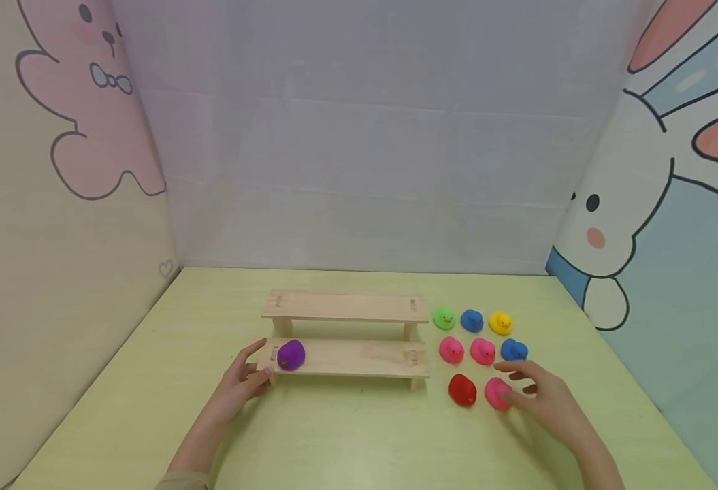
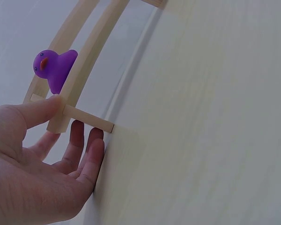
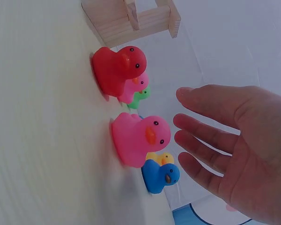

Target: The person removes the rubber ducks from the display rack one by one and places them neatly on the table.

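A two-tier wooden shelf stands on the table, with a purple rubber duck at the left of its lower board. My left hand holds that board's left end; the left wrist view has the thumb at the board's edge and curled fingers beside the leg. Over the nearest pink rubber duck, my right hand hovers with its fingers spread and a gap to the duck in the right wrist view. Left of this duck sits a red rubber duck.
Right of the shelf stand more rubber ducks in rows: green, blue and yellow behind, then two pink ones and another blue duck. Printed cloth walls enclose the table's back and sides.
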`<state>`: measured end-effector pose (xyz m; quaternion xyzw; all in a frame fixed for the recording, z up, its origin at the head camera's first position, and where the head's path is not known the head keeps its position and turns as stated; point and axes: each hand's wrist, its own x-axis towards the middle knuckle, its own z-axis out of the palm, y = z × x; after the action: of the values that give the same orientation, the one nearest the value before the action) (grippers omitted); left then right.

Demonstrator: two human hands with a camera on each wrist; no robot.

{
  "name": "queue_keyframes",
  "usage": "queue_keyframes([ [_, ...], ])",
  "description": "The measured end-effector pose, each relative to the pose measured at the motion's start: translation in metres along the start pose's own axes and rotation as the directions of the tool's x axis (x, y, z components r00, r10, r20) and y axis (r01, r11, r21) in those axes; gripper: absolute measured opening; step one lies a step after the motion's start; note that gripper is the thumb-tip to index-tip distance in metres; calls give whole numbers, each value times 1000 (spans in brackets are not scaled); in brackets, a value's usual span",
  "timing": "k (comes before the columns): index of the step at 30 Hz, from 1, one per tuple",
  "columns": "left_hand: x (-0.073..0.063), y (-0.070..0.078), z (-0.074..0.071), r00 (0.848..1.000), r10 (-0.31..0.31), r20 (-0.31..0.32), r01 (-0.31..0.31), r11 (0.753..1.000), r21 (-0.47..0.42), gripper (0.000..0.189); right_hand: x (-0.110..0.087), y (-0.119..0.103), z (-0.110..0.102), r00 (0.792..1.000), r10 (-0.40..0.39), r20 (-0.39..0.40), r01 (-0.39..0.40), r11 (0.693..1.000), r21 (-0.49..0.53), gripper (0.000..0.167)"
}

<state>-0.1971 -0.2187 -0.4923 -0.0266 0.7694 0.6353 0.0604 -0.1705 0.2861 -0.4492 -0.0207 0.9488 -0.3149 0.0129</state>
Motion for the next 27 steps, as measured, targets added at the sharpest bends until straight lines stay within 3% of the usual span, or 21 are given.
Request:
queue_keyframes([
  [8,0,0,0,1000,2,-1,-2,1000,8,62,6,-31,2,987,-139,-76,141,990,13,39],
  [14,2,-1,0,1000,-2,0,2,1000,14,62,12,-54,21,973,-198,-115,204,978,40,34],
  [21,1,-1,-1,1000,-7,-10,7,1000,13,62,17,-78,61,929,-309,-204,335,936,104,31],
  [27,1,0,0,1000,-3,-6,3,1000,14,62,23,-102,84,876,-402,-268,450,880,150,35],
])
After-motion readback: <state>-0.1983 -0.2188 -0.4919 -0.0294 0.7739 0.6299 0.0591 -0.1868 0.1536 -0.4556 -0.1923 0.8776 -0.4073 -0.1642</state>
